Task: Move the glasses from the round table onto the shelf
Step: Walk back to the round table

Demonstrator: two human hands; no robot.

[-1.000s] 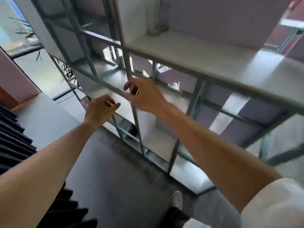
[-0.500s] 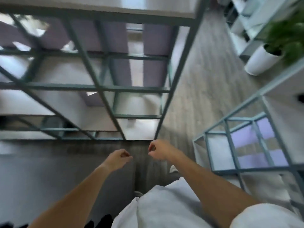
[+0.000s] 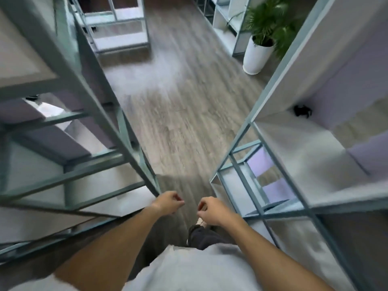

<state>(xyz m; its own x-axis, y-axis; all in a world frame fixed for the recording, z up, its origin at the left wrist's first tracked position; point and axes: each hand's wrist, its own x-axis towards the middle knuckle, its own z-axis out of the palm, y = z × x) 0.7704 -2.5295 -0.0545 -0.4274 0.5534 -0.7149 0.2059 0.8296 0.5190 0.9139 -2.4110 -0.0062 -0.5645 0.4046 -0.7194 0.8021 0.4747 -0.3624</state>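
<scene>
Left hand (image 3: 168,201) and right hand (image 3: 212,211) off left shelf (image 3: 88,114) since a second ago, now low, fingers loosely curled, holding nothing. View turned to aisle floor (image 3: 184,106). Glasses, counter out of sight. Judged: walking back for next glass.

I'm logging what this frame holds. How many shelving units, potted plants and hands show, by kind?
Shelving units: 4 (left, right, far middle, far right)
Potted plants: 1
Hands: 2 (left hand, right hand)
Total: 7
</scene>
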